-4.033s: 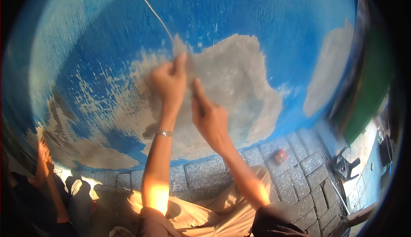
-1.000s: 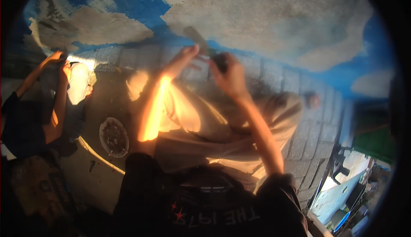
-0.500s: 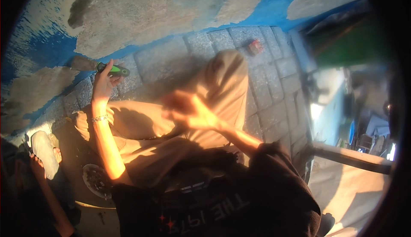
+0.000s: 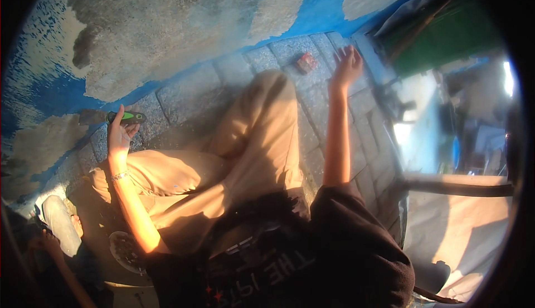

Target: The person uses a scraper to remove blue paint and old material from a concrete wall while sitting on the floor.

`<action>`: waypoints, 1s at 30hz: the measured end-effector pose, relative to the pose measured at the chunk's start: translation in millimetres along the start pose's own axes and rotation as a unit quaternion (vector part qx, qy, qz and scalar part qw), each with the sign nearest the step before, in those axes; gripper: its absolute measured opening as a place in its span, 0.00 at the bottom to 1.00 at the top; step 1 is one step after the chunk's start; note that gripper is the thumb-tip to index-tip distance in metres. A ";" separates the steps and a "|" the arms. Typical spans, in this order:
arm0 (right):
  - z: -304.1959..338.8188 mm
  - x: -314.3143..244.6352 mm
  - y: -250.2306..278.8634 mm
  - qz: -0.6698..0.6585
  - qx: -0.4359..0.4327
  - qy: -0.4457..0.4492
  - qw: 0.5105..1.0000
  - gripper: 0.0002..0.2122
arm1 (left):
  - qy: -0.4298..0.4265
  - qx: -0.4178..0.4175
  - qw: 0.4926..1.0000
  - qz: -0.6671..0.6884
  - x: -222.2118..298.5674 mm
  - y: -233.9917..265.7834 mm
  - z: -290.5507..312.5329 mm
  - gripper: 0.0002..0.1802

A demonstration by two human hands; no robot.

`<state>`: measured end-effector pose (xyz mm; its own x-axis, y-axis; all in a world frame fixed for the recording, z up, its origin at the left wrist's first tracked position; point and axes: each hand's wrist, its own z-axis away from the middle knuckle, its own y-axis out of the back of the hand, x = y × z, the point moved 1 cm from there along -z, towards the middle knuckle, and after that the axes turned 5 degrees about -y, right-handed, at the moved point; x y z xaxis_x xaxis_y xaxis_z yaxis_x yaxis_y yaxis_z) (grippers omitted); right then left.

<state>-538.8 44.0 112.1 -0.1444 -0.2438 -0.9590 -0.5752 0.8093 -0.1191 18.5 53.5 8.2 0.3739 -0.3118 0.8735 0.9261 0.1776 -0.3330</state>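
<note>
At the left, my left hand (image 4: 120,135) grips a putty knife (image 4: 132,118) by its black and green handle. Its flat blade points left, close to the base of the wall (image 4: 184,24), where blue paint has patches of bare grey. My right arm is stretched out ahead, past my bent knee. The right hand (image 4: 348,67) hangs above the paving with loosely bent fingers apart and nothing visible in it. Just left of that hand lies a small red and whitish object (image 4: 306,63), perhaps a crumpled packet; its kind is unclear.
Grey paving blocks (image 4: 225,69) run along the wall under my crossed legs (image 4: 184,174). Another person's hand (image 4: 51,243) and light grey knee (image 4: 61,224) are at the lower left. A dark bar (image 4: 457,187) and a green surface (image 4: 446,40) stand at the right.
My right hand has swung from above my lap out to the far right, near the red object. The left hand, still holding the putty knife, has shifted slightly left and down in view.
</note>
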 end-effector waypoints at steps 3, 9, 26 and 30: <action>52.7 -18.6 -2.4 -0.045 -0.340 -0.174 0.923 0.16 | -0.022 0.013 1.000 0.000 3.8 9.8 -1.4 0.25; 112.1 37.6 38.0 0.212 -0.757 -0.220 0.577 0.16 | -0.008 0.009 1.000 0.009 0.7 -8.2 -6.8 0.27; 51.6 4.0 -59.1 0.481 -0.480 -0.059 0.731 0.20 | -0.002 0.019 1.000 -0.013 5.8 -2.6 -1.4 0.29; 15.7 -35.8 -49.5 0.448 -0.083 0.461 0.762 0.15 | -0.003 0.021 1.000 -0.017 4.6 -2.4 -2.3 0.28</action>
<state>-492.6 21.1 148.3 -0.9987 0.0329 -0.0393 0.0037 0.8110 0.5850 18.1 49.4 12.2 0.3411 -0.3124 0.8866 0.9354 0.2067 -0.2870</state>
